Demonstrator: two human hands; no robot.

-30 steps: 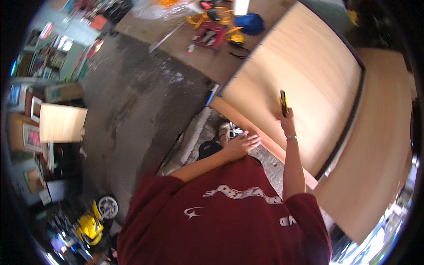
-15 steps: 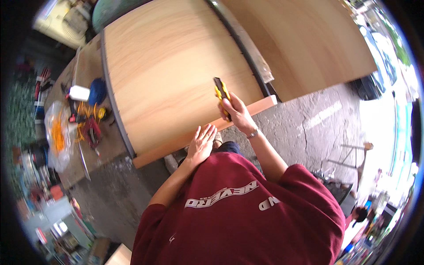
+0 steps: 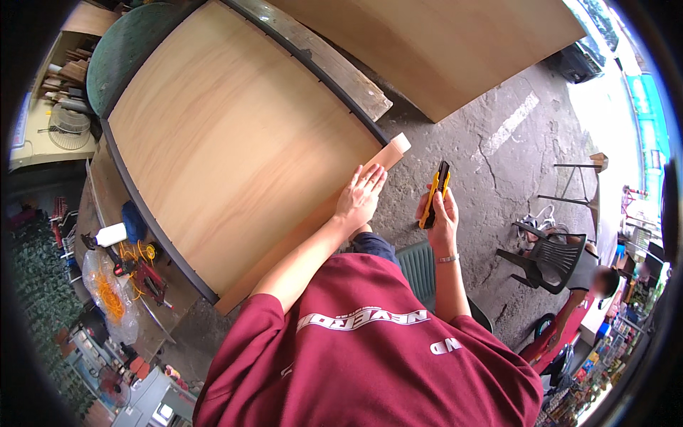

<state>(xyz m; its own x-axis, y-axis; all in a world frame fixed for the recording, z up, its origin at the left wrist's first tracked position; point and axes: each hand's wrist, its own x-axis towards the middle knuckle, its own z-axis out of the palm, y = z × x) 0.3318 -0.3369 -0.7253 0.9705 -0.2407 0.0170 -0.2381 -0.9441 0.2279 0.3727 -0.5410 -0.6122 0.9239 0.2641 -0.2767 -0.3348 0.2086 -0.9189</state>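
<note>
Utility knife (image 3: pixel 437 186) yellow and black; panel (image 3: pixel 242 149) pale tan, wavy-grained; edge trim (image 3: pixel 333 87) black; shirt (image 3: pixel 398 370) maroon, white-lettered.

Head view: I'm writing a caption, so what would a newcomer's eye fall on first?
Probably the large pale wooden panel, filling much of the upper left. Next, the yellow-and-black tool in the right grip, right of centre, then the left grip, laid on the panel's near edge.

It was a workshop, seemingly for woodwork — a large wooden panel (image 3: pixel 242 142) lay raised above a cracked concrete floor (image 3: pixel 469 167). A cutter knife (image 3: pixel 436 193), a yellow tape measure (image 3: pixel 151 250) and piled wood scraps (image 3: pixel 75 70) also showed it.
</note>
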